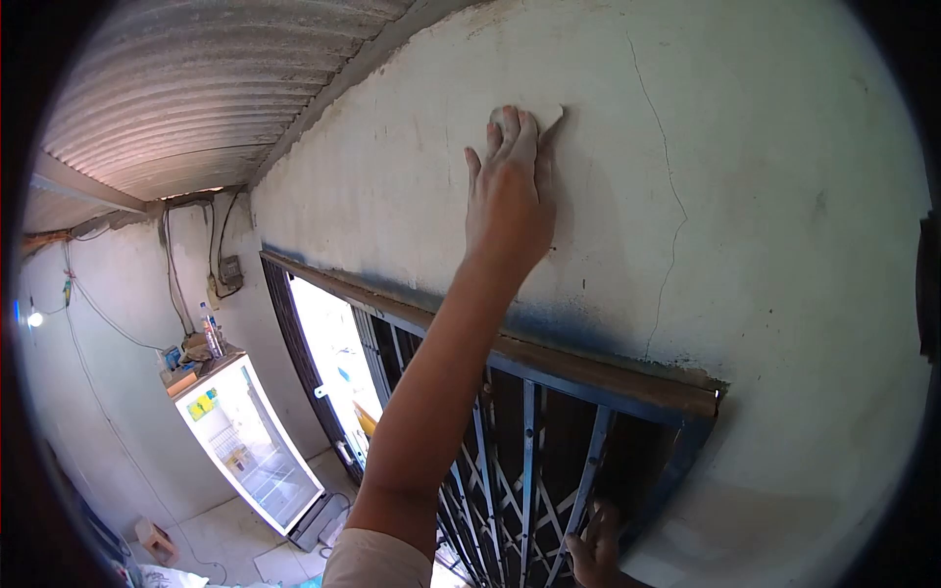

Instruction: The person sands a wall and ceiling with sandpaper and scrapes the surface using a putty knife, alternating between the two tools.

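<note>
My left hand is raised high against the pale wall, its fingers dusted white. Under the palm it presses a thin piece of sandpaper, whose curled corner sticks out beside the thumb; the rest of the sheet is hidden. Low on the right, my right hand is partly in shadow and cut off by the frame's bottom. Its fingers are closed around a bar of the folding metal gate. A long thin crack runs down the wall to the right of my left hand.
A wooden ledge tops the gate's frame below my raised arm. Corrugated roofing slopes overhead at left. A glass-door fridge stands lower left, with a bottle and other items on top. Cables and an electrical box hang on the far wall.
</note>
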Demonstrator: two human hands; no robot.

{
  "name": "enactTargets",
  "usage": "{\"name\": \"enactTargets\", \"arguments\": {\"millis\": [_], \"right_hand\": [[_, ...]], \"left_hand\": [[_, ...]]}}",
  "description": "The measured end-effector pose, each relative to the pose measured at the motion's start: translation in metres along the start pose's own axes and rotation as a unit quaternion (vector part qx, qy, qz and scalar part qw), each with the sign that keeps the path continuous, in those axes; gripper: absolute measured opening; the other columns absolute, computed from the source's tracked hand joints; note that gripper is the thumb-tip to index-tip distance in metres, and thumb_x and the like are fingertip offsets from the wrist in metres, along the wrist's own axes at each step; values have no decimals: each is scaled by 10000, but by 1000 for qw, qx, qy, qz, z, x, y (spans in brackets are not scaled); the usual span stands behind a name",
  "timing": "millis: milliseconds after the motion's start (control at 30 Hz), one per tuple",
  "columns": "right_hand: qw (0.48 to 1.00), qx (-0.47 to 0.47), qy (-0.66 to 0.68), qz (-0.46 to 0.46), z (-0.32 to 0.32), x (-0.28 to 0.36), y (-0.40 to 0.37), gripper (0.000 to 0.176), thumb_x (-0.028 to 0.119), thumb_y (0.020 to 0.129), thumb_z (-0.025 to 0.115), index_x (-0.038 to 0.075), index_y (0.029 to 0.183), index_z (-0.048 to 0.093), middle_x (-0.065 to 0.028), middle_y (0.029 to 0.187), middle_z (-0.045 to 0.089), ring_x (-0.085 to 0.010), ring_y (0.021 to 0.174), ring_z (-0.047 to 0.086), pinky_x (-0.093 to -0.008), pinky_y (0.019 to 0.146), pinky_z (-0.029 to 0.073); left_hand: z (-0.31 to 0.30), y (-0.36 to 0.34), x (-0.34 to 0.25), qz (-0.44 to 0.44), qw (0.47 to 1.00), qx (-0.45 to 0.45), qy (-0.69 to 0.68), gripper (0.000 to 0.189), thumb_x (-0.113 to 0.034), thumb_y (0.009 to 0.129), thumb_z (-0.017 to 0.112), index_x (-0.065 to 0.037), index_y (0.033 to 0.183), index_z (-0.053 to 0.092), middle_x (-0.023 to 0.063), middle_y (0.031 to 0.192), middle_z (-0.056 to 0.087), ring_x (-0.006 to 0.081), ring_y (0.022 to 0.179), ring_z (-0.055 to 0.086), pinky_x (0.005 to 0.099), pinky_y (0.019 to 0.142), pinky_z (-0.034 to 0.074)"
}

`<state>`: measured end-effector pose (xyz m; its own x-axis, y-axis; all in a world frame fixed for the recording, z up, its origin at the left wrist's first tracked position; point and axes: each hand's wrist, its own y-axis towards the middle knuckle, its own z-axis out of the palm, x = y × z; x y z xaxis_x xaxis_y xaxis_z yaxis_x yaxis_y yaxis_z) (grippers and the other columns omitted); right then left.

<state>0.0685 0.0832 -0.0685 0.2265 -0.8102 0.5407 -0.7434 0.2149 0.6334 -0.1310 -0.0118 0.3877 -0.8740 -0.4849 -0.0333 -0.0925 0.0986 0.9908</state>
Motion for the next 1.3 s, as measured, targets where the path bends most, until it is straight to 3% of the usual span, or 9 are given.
{"name": "enactTargets", "arguments": {"millis": [133, 233, 333, 433, 700, 833, 967, 1033, 1300], "right_hand": [[981, 27, 180, 65, -1, -5, -1, 649, 203, 1018, 537, -47, 1520, 210, -308, 1488, 331, -413, 1289, 446, -453, 1053, 397], [949, -21, -256, -182, 19, -52, -11, 612, 171, 1021, 527, -59, 1505, 231, -333, 1469, 332, -450, 1272, 438, -465, 1062, 384], [963, -60, -196, -176, -8, 1, 10, 560, 143, 1022, 514, -73, 1480, 276, -341, 1452, 343, -462, 1261, 439, -466, 1055, 382], [981, -14, 191, -32, 20, -41, -14, 555, 150, 1019, 524, -77, 1469, 293, -337, 1449, 349, -466, 1253, 443, -467, 1049, 384], [998, -5, 35, -61, 12, -26, -6, 638, 214, 1015, 545, -51, 1508, 240, -318, 1470, 338, -446, 1255, 435, -479, 1066, 360], [997, -48, -10, -54, -8, 5, 10, 624, 178, 959, 631, -46, 1473, 357, -274, 1377, 496, -314, 1051, 575, -408, 918, 463], [959, 15, 264, 101, -10, 5, 9, 640, 54, 888, 579, -45, 1436, 265, -195, 1324, 424, -136, 896, 530, -290, 746, 500], [974, -29, 226, 12, -1, -3, 11, 648, 52, 895, 572, -45, 1452, 255, -189, 1353, 431, -92, 764, 522, -237, 619, 498], [945, 4, 319, 78, -5, -3, 9, 720, 9, 891, 538, -28, 1512, 177, -188, 1507, 358, -72, 713, 540, -210, 579, 514]], "left_hand": [[-6, 41, -2, 15, 1000, -5, 9, 455, -157, 1030, 385, 35, 1442, 410, 232, 1542, 347, 413, 1433, 313, 595, 1182, 191], [-2, 77, 7, 12, 1000, -5, 5, 450, -189, 1019, 404, -16, 1432, 445, 205, 1531, 380, 414, 1414, 346, 603, 1177, 200], [-12, 107, 3, -17, 1000, 23, -12, 454, -202, 1016, 408, -46, 1440, 449, 189, 1531, 389, 407, 1412, 353, 590, 1176, 214], [-12, 140, 16, -2, 1000, -4, 0, 479, -252, 1005, 439, -59, 1444, 458, 191, 1491, 438, 391, 1392, 389, 515, 1158, 273], [-24, 168, 29, -30, 999, 22, -13, 500, -310, 1002, 483, -17, 1408, 493, 276, 1404, 508, 395, 1329, 473, 447, 1107, 362], [-19, 142, 36, 2, 999, -4, -34, 465, -236, 1006, 451, -15, 1414, 483, 278, 1455, 446, 392, 1380, 411, 424, 1148, 330], [-7, 107, 55, 18, 999, -23, -44, 482, -256, 999, 468, -44, 1432, 477, 234, 1473, 446, 368, 1401, 390, 397, 1152, 327], [0, 85, 65, 8, 999, -28, -41, 486, -265, 1001, 468, -56, 1440, 469, 200, 1487, 443, 370, 1405, 382, 435, 1159, 302], [1, -54, 54, 12, 998, -14, -65, 481, -188, 1021, 456, 13, 1456, 417, 212, 1540, 363, 395, 1446, 298, 481, 1191, 248]]}}
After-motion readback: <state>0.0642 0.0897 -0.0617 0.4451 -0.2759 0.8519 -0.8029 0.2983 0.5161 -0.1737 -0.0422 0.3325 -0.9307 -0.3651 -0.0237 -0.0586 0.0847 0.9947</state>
